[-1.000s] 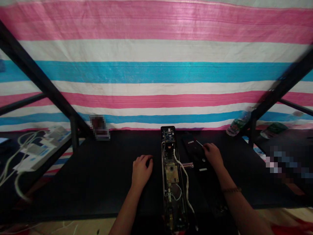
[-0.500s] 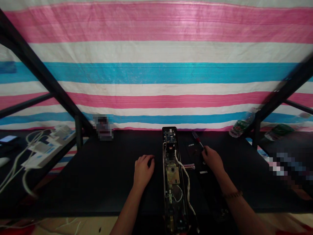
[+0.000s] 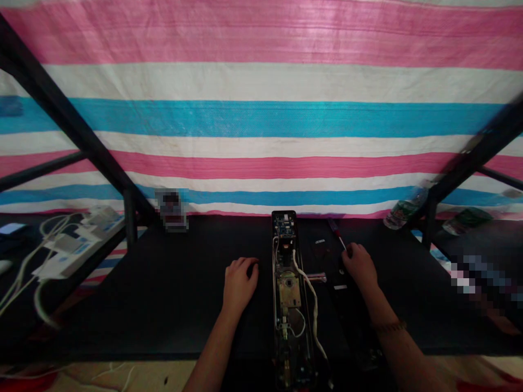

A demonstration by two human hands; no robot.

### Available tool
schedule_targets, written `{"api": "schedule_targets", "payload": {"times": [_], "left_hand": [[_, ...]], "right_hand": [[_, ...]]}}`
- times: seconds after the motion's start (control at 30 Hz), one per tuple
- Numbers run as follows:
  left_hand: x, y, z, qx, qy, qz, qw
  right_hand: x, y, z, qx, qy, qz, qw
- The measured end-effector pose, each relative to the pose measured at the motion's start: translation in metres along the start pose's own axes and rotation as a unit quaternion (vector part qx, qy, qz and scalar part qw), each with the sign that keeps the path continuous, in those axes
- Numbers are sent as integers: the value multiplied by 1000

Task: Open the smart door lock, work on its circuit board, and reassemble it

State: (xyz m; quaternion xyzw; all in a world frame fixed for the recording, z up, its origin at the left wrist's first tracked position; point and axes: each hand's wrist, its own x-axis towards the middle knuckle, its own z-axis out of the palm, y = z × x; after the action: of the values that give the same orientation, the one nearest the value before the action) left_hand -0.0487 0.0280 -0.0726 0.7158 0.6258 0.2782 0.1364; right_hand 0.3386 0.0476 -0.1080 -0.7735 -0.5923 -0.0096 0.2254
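An opened electronic door lock (image 3: 289, 291), long and narrow with a circuit board at its far end, lies in front of me. A white cable runs loose along its right side and a metal handle (image 3: 315, 277) sticks out to the right. My left hand (image 3: 241, 280) rests on the table left of the lock, empty, with the thumb apart from loosely bent fingers. My right hand (image 3: 360, 267) pinches the shaft end of a screwdriver (image 3: 335, 227); its dark red handle points away. Beneath and beside that hand lies a dark panel (image 3: 327, 261) with small white labels, hard to make out.
The black table (image 3: 175, 288) meets a striped tarp (image 3: 261, 120) at the back. A white power strip (image 3: 77, 245) with cables sits at left. One plastic bottle (image 3: 402, 212) leans near the right frame bar (image 3: 461, 163); another bottle (image 3: 468, 220) lies beyond.
My right hand has shifted slightly right with the screwdriver, whose handle now shows beyond the fingers. My left hand stays in place beside the lock. The view has moved a little.
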Motion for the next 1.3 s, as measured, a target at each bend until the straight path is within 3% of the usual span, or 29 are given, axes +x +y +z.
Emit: {"api": "schedule_targets", "payload": {"times": [0.13, 0.23, 0.3, 0.43, 0.53, 0.63, 0.8, 1.07, 1.3], "left_hand": [[1, -2, 1, 2, 3, 5, 1000], [1, -2, 1, 1, -2, 2, 1000], [2, -2, 1, 1, -1, 1, 1000], [3, -2, 1, -3, 4, -3, 1000], [2, -2, 2, -9, 2, -5, 1000], [1, -3, 2, -9, 4, -4, 1000], [0, -2, 2, -6, 18, 3, 1000], [1, -1, 2, -19, 13, -9, 1000], [1, -1, 1, -22, 20, -7, 1000]], "right_hand": [[2, -8, -9, 37, 35, -1, 999], [7, -28, -27, 113, 72, -35, 990], [9, -53, -42, 185, 70, -77, 977], [8, -122, -63, 284, -5, -223, 933], [10, -168, -57, 288, 5, -300, 909], [12, -195, -40, 240, 3, -324, 915], [7, -210, -24, 197, -9, -309, 930], [-12, -224, -32, 159, 43, -295, 941], [-13, -226, -41, 163, 66, -333, 926]]}}
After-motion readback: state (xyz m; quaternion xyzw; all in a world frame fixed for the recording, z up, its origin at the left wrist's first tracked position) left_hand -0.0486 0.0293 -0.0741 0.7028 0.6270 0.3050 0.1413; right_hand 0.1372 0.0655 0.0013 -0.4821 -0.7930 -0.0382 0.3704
